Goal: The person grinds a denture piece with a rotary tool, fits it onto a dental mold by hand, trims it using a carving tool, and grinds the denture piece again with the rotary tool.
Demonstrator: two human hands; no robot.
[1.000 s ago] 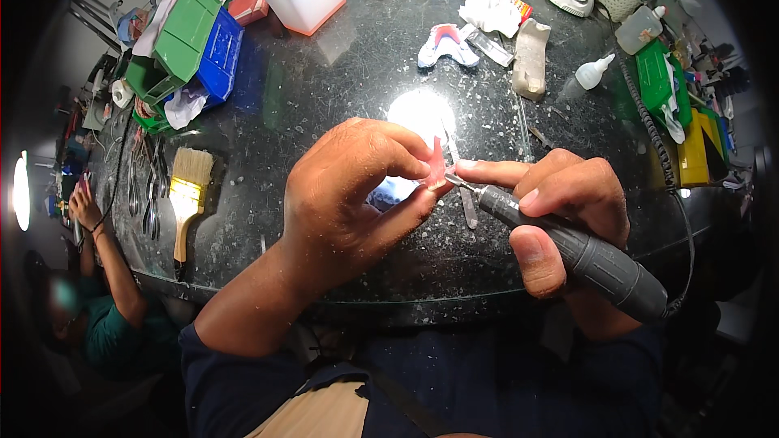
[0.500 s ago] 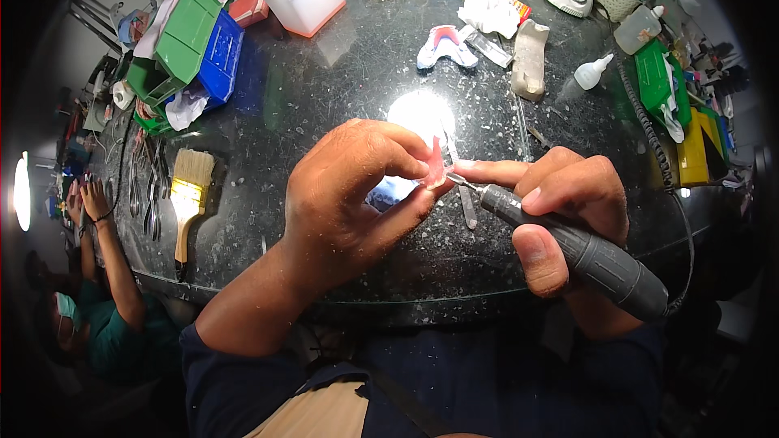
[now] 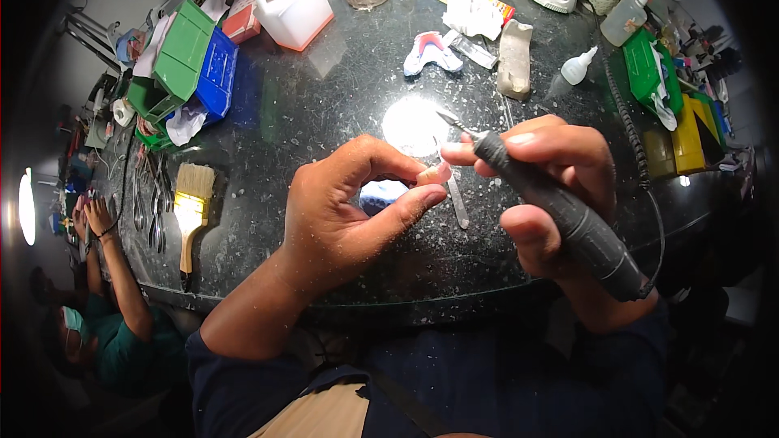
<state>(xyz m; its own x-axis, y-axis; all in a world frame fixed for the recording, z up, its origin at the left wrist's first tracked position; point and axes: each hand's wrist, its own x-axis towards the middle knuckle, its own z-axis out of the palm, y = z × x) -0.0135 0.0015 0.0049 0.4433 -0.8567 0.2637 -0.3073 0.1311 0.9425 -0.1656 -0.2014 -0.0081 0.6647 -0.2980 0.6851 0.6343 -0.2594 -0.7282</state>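
Note:
My left hand (image 3: 333, 215) pinches a small pink acrylic piece (image 3: 441, 171), like part of a denture, between thumb and index finger; the fingers cover most of it. In my right hand (image 3: 572, 150) lies a dark rotary handpiece (image 3: 568, 223), its cord trailing from the rear end. The handpiece's pointed metal bur (image 3: 451, 119) points up and to the left, apart from the pink piece, over a bright light patch. A flat metal strip-like tool (image 3: 459, 204) lies on the bench below. Through the gap of my left hand shows a bluish-white object (image 3: 380, 195), partly hidden.
A brush (image 3: 191, 203) and metal hand tools (image 3: 156, 215) lie on the left of the dark bench. Behind stand green and blue bins (image 3: 215, 73), a white jug (image 3: 296, 12), a dental cast (image 3: 431, 54) and a dropper bottle (image 3: 577, 67). Another person's hands (image 3: 99, 217) show far left.
The handpiece has swung up and away from the pink piece, its bur no longer at it. My left fingers have turned the piece, so less of it shows. The whole view has shifted slightly.

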